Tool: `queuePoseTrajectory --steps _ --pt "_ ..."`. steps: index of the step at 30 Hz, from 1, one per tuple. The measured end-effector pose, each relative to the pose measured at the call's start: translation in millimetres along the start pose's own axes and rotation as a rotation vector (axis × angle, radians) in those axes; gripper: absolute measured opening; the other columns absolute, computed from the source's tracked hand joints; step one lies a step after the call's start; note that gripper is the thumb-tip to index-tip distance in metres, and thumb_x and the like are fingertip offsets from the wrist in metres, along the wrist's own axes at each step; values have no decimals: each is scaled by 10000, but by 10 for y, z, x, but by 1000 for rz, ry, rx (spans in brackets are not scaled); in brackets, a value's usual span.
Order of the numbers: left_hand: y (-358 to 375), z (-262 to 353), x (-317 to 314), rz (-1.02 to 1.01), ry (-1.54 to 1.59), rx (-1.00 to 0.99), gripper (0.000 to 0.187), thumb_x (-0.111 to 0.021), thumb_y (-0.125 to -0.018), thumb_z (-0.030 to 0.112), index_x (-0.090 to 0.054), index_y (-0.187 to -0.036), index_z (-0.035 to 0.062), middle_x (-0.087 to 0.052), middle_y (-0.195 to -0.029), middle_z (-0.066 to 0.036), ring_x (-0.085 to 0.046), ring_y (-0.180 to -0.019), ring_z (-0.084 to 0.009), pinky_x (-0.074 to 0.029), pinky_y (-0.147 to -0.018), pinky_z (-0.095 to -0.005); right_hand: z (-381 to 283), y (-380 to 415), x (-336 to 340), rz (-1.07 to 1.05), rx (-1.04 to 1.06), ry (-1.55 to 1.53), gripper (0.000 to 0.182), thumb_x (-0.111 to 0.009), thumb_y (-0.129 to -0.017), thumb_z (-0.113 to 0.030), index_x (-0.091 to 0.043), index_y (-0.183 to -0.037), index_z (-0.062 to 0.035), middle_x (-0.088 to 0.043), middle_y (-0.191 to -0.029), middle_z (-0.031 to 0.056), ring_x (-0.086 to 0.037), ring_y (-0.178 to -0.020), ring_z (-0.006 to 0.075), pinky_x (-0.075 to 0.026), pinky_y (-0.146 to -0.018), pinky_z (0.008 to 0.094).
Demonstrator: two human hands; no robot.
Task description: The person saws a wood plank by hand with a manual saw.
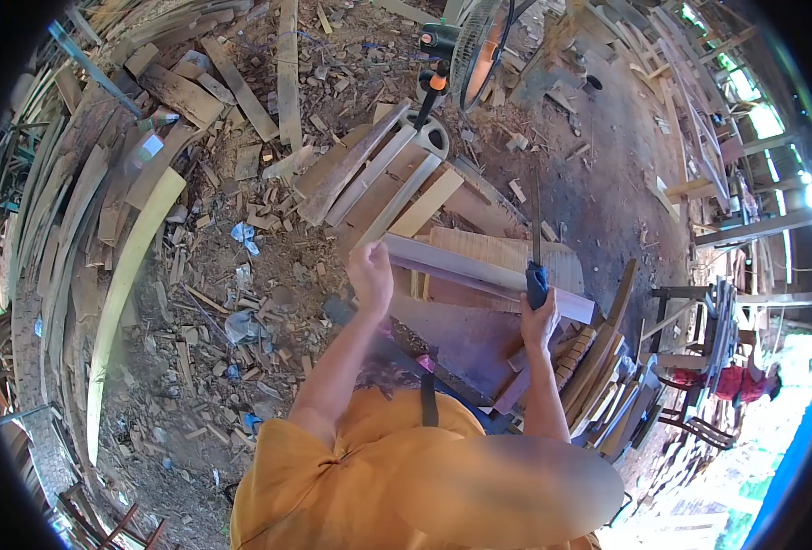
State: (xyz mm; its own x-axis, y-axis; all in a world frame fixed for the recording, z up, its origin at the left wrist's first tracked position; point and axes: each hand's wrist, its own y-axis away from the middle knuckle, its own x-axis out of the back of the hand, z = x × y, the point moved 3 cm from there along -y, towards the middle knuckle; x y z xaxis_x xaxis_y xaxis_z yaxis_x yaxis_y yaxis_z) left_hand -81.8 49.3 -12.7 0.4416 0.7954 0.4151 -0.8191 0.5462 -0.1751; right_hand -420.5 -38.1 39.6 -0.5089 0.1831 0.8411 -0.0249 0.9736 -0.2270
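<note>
A long squared piece of wood lies crosswise in front of me, over other boards. My left hand is closed round its left end. Near the other end, my right hand is wrapped round the dark handle of a long thin-bladed tool, its blade pointing away from me. Whether that blade is a machete or a saw I cannot tell. Beneath the piece, a flat wooden surface slopes toward my body. A pale flat board rests just beyond it.
A standing fan on a pale base stands ahead, next to leaning planks. Wood scraps litter the ground at left, beside a long pale-yellow strip. Stacked boards are close at right. Farther right is a person in red.
</note>
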Motion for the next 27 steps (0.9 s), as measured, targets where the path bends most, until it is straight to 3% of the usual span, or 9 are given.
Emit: queuePoseTrajectory --steps 6,9,12,14,15,22,25,27 --pt "8 -18 -28 22 -21 12 161 -664 -892 139 -681 -934 -16 -664 -834 -145 -651 -761 -261 -505 -695 -378 -9 37 1 -57 -14 32 408 -731 -791 -169 -525 -1096 6 -607 -943 238 -582 -916 449 -449 -794 506" --pt "20 13 -27 24 -73 20 154 -656 -895 133 -678 -941 -12 -661 -843 -146 -648 -768 -265 -505 -703 -384 -120 89 -11 59 75 69 390 -697 -818 -133 -517 -1135 3 -586 -1009 239 -556 -966 431 -436 -833 499" --pt "36 40 -21 9 -37 80 149 -656 -892 128 -674 -940 -12 -657 -851 -149 -645 -773 -270 -504 -703 -385 -389 196 27 -8 108 -13 400 -677 -817 -72 -509 -1174 -3 -566 -1047 232 -536 -983 419 -424 -855 500" --pt "40 23 -40 18 -24 71 144 -655 -892 126 -672 -936 -11 -655 -854 -148 -644 -772 -270 -504 -701 -384 -517 246 -19 -162 222 -94 442 -682 -789 -28 -506 -1194 -2 -570 -1100 222 -543 -1017 418 -429 -884 490" --pt "37 17 -32 29 -14 60 139 -653 -893 123 -670 -931 -10 -653 -856 -148 -642 -771 -271 -504 -700 -383 -530 268 -57 -137 278 -74 497 -684 -764 0 -499 -1226 0 -581 -1151 210 -549 -1068 414 -432 -928 472" --pt "59 149 35 31 6 52 140 -662 -893 129 -655 -898 -11 -639 -826 -144 -633 -733 -257 -505 -681 -379 -481 253 -109 -238 254 -72 566 -671 -763 6 -469 -1291 -11 -586 -1195 217 -546 -1124 418 -426 -962 472" --pt "84 263 103 12 134 124 123 -652 -895 124 -628 -938 11 -635 -879 -129 -620 -803 -272 -482 -732 -401 -501 255 -91 -270 234 -42 560 -679 -766 -11 -471 -1286 -18 -580 -1210 226 -541 -1140 416 -420 -968 474" --pt "134 636 267 190 -228 -232 127 -633 -901 113 -596 -1003 47 -626 -950 -108 -591 -900 -295 -441 -803 -423 -512 245 -70 -274 190 -31 507 -680 -791 -41 -483 -1258 -15 -600 -1156 246 -566 -1092 435 -442 -928 479"
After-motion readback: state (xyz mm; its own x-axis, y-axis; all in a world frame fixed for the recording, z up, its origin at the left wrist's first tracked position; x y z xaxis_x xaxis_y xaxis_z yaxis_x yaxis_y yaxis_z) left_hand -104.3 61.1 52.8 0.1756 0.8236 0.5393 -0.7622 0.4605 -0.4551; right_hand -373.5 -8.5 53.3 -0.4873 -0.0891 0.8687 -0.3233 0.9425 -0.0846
